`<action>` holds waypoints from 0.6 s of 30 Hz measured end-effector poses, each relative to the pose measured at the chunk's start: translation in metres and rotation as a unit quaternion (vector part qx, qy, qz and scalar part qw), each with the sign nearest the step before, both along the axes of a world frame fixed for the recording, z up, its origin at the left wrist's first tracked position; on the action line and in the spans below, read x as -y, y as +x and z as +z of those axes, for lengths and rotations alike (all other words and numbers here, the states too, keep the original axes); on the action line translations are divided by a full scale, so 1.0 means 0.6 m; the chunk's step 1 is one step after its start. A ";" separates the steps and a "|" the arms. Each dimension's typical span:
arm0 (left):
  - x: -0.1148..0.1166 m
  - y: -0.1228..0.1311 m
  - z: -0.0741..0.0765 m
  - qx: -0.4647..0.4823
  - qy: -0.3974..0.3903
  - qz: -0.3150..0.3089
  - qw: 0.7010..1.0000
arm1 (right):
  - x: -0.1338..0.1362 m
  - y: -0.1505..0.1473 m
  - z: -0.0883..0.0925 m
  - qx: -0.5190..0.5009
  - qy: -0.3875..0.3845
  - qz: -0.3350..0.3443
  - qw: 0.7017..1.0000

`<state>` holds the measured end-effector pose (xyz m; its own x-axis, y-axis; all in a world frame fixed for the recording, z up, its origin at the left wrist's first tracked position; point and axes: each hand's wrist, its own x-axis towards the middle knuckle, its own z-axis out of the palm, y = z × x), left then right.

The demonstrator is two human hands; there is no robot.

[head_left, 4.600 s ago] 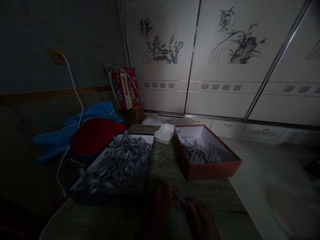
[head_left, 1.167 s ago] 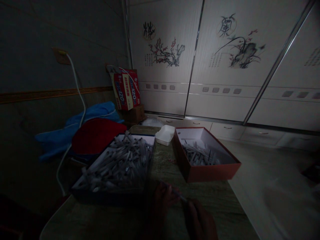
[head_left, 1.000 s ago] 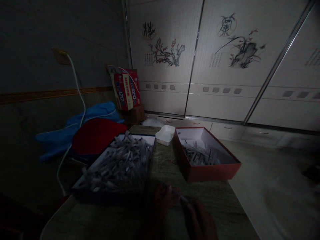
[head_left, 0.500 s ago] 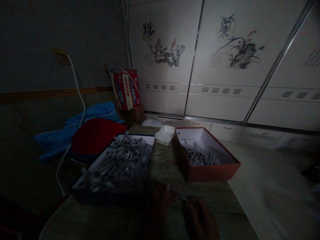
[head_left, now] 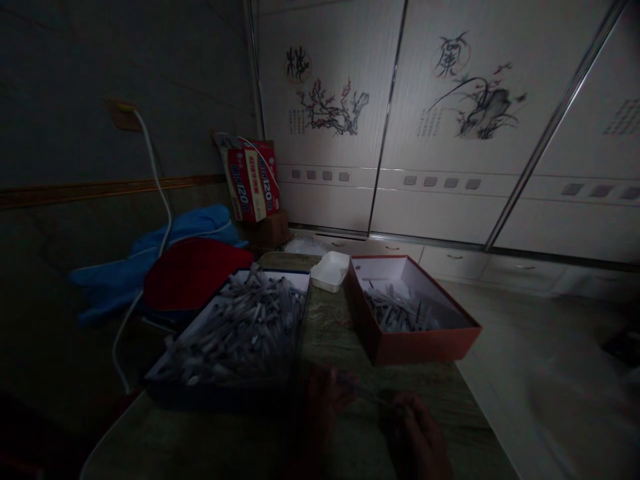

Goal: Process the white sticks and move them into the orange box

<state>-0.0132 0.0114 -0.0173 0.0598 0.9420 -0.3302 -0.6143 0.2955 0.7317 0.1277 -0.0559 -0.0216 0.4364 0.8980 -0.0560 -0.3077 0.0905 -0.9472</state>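
Observation:
A thin, pen-like stick (head_left: 364, 391) slants over the near part of the table, dim and blurred. Its left end is in the closed fingers of my left hand (head_left: 324, 395). Close to the stick's other end, my right hand (head_left: 419, 423) has its fingers curled together; darkness hides what they hold, if anything. Left of my hands, a dark blue box (head_left: 215, 395) is heaped with slim, translucent pen-like pieces (head_left: 240, 327). Farther forward on the right is a reddish-brown box (head_left: 425, 345) with a smaller pile of similar slim pieces (head_left: 397, 310).
A small white tray (head_left: 330, 272) stands between the boxes on the table (head_left: 325, 320). A red cushion-like item (head_left: 195, 273) and blue cloth (head_left: 210, 223) lie at left beside a white cable (head_left: 153, 160). Red-and-cream cartons (head_left: 253, 180) stand before sliding cabinet doors (head_left: 330, 150).
My right hand has moved a little to the right, away from my left hand, and more of the thin stick shows between them. My left hand stays nearly in place.

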 end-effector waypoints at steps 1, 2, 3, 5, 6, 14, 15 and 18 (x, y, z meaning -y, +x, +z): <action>0.000 0.000 0.001 0.004 -0.004 0.001 1.000 | -0.001 0.005 -0.002 -0.042 -0.005 0.007 0.999; 0.000 -0.001 0.002 0.010 -0.009 0.001 1.000 | -0.001 0.012 -0.003 -0.081 -0.007 0.014 0.997; 0.000 -0.001 0.003 0.015 -0.016 0.000 1.000 | -0.002 0.019 -0.004 -0.118 -0.007 0.025 0.993; 0.000 0.000 0.006 0.017 -0.024 0.000 1.000 | -0.004 0.031 -0.004 -0.185 -0.007 0.066 0.980; 0.000 0.001 0.007 0.013 -0.027 0.001 1.000 | -0.005 0.035 -0.002 -0.206 -0.013 0.088 0.975; 0.004 0.003 0.008 -0.014 -0.002 -0.011 1.000 | -0.022 -0.001 0.024 -0.081 -0.124 0.158 0.976; 0.005 0.002 0.010 -0.018 0.002 -0.014 1.000 | -0.024 -0.007 0.024 -0.072 -0.121 0.174 0.975; 0.009 0.001 0.017 -0.027 0.001 -0.023 0.999 | -0.021 -0.009 0.018 -0.026 -0.120 0.216 0.969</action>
